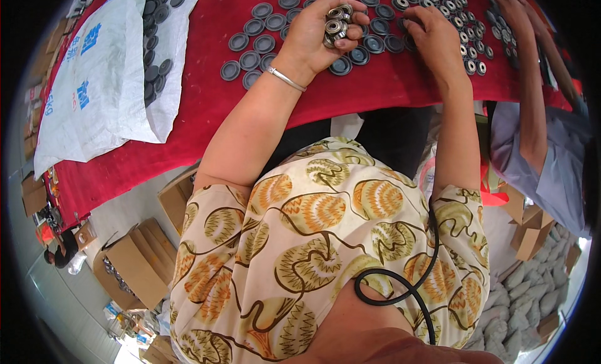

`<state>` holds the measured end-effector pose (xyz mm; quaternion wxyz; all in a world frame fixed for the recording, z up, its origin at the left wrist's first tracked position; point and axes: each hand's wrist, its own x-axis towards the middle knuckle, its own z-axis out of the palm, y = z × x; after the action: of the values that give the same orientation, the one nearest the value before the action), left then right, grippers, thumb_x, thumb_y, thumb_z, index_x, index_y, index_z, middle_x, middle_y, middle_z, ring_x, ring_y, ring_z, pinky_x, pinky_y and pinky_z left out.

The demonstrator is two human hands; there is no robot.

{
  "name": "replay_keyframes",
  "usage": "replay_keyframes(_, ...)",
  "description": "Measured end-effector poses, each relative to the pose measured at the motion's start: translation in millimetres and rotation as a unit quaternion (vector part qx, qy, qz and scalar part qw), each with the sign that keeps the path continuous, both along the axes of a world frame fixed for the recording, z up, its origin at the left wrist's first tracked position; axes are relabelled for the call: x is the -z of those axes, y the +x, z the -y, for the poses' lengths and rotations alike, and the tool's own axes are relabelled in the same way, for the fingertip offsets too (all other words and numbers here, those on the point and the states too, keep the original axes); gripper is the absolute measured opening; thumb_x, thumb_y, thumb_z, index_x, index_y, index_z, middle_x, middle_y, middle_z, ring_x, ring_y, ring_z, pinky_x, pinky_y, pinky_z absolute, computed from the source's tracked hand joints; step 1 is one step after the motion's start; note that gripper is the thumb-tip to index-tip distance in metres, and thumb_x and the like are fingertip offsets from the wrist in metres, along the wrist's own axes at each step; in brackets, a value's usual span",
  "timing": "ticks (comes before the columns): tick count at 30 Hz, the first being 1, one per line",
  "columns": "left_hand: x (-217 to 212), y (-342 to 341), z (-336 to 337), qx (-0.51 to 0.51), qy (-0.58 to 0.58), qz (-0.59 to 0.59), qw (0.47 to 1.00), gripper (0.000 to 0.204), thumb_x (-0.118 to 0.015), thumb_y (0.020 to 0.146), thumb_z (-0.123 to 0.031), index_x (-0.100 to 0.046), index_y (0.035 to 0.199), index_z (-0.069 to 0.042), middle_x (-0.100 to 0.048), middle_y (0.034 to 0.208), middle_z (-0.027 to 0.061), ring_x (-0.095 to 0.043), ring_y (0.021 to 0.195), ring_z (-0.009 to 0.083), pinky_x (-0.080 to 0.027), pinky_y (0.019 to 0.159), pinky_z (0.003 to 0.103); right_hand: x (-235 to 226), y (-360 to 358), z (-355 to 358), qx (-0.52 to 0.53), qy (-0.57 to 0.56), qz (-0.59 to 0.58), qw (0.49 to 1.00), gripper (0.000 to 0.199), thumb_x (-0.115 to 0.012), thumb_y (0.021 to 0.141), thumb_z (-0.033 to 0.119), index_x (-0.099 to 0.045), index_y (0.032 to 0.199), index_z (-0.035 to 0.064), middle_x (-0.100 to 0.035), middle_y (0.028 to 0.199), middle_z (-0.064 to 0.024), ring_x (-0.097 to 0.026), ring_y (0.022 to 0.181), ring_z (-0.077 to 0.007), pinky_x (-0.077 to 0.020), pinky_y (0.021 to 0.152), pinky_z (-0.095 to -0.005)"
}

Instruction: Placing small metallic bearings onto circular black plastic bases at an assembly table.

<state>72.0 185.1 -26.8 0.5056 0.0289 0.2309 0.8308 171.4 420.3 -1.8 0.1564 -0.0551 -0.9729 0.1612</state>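
Note:
My left hand (pixel 316 35) is palm up over the red-covered table, its fingers curled round several shiny metal ball bearings (pixel 335 28). My right hand (pixel 433 39) reaches down among round dark grey caps (pixel 379 26), its thumb and fingers bent close together at a cap. Whatever lies between those fingertips is hidden. Many grey caps with raised rims, such as one cap (pixel 238 42), lie spread about both hands. To the right of my right hand, rows of caps with metal bearings seated in them (pixel 471 67) cover the cloth.
A white woven sack (pixel 94 82) holding more grey caps (pixel 150 76) lies at the left on the red cloth (pixel 206 107). At the right, another person's arms (pixel 532 69) reach over the table. Cardboard boxes (pixel 141 264) and filled bags (pixel 532 301) stand on the floor.

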Motion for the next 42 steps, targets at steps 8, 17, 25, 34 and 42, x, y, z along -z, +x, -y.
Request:
replay_keyframes(8,-0.8,2.1,-1.3,-0.001,0.004,-0.001,1.0,0.043,-0.046,0.109,-0.039,-0.064,0.115,-0.001,-0.068,0.092,0.0111,-0.06,0.063,0.0167,-0.041,0.042,0.022,-2.1,6.4,-1.5,0.029,-0.039,-0.053,0.997,0.025,-0.07,0.094,0.02,-0.073,0.117,0.0112,-0.07,0.104,-0.0106,-0.069,0.097,-0.0322,-0.0528,0.086,-0.0386)
replay_keyframes(17,-0.6,1.8,-1.4,0.001,0.006,-0.003,1.0,0.042,-0.045,0.109,-0.039,-0.064,0.114,-0.001,-0.068,0.093,0.0114,-0.062,0.065,0.0171,-0.042,0.042,0.022,-2.1,-2.3,-1.3,0.013,0.043,0.004,0.999,0.022,-0.069,0.094,0.027,-0.074,0.107,0.0098,-0.069,0.099,-0.0128,-0.069,0.093,-0.0354,-0.0528,0.083,-0.0443)
replay_keyframes(25,-5.7,7.0,-5.1,0.014,-0.03,-0.078,0.996,0.044,-0.044,0.109,-0.037,-0.062,0.118,0.002,-0.069,0.097,0.0152,-0.062,0.068,0.0179,-0.046,0.048,0.023,-2.6,-13.3,-11.6,0.017,0.029,0.019,0.999,0.024,-0.07,0.093,0.026,-0.074,0.109,0.0096,-0.072,0.107,-0.0146,-0.07,0.096,-0.0365,-0.0542,0.085,-0.0425)
replay_keyframes(34,-23.2,30.3,-6.6,0.099,-0.09,-0.176,0.975,0.033,-0.055,0.107,-0.033,-0.063,0.109,-0.001,-0.066,0.084,0.0115,-0.062,0.062,0.0136,-0.044,0.042,0.021,-27.2,44.9,68.3,-0.125,-0.078,-0.094,0.985,0.027,-0.074,0.089,0.016,-0.069,0.114,0.0076,-0.064,0.096,-0.0119,-0.066,0.089,-0.0355,-0.0546,0.074,-0.0421)
replay_keyframes(42,-31.2,33.2,-4.9,0.138,-0.141,-0.222,0.955,0.028,-0.056,0.107,-0.028,-0.063,0.113,-0.002,-0.064,0.079,0.0094,-0.06,0.058,0.0119,-0.042,0.04,0.021,-26.6,50.1,60.5,-0.131,-0.161,-0.038,0.977,0.031,-0.075,0.088,0.014,-0.069,0.117,0.0084,-0.067,0.1,-0.0111,-0.068,0.093,-0.0319,-0.054,0.079,-0.0393)
